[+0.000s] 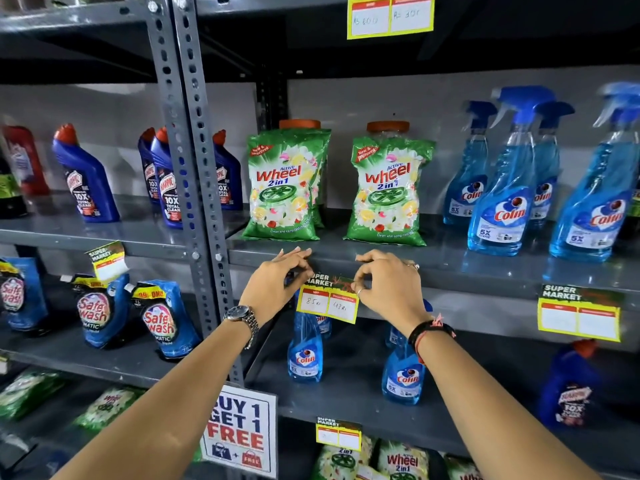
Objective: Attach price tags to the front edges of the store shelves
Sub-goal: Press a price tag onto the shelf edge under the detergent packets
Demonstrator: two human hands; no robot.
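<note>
Your left hand (277, 278) | your right hand (388, 282) | fingers of both pinch the yellow-bordered paper price tag (327, 301) | against the grey metal shelf edge (485, 275)

Two detergent packs (284, 185) stand on the shelf (450, 265), spray bottles (502, 188) to their right.

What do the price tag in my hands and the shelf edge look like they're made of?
Price tag: likely thin glossy card or paper; it's flat, printed, with handwritten prices. Shelf edge: probably grey painted metal, smooth with a dull sheen, matching the perforated upright.
</note>
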